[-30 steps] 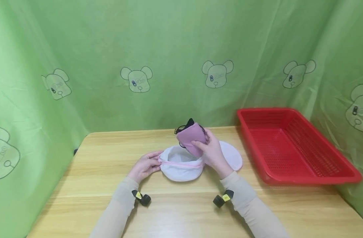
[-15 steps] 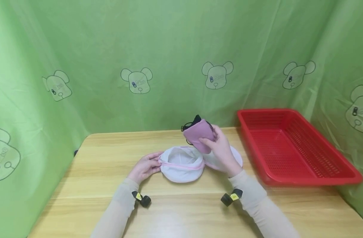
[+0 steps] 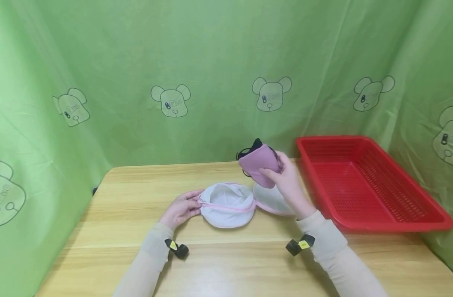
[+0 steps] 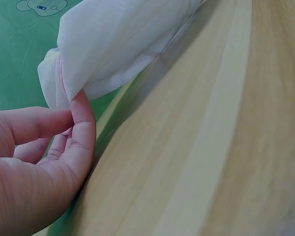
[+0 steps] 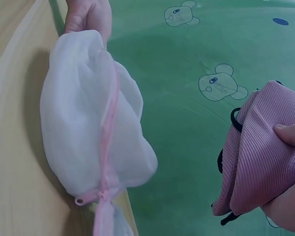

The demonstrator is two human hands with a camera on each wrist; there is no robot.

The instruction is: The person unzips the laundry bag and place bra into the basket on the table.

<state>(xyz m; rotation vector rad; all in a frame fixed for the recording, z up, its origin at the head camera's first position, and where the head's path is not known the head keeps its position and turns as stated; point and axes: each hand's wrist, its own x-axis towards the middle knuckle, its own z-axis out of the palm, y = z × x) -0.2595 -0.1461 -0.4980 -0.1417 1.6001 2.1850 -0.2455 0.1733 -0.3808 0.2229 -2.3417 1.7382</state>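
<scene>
A white mesh laundry bag with pink zip trim sits on the table, its round mouth open and its lid flap folded out to the right. My left hand pinches the bag's left edge between thumb and fingers, as the left wrist view shows. My right hand grips a folded pink ribbed bra with thin black straps, raised above the flap. The thumb presses on its front face; the other fingers are behind it, mostly hidden. In the right wrist view, a small zip pull hangs at the bag's hinge.
A red plastic basket with perforated sides stands on the right of the wooden table. Green curtains with bear-face prints enclose the table at the back and both sides.
My right hand has moved right and slightly up with the bra, from over the bag's mouth to over the flap. The left hand keeps its place on the bag.
</scene>
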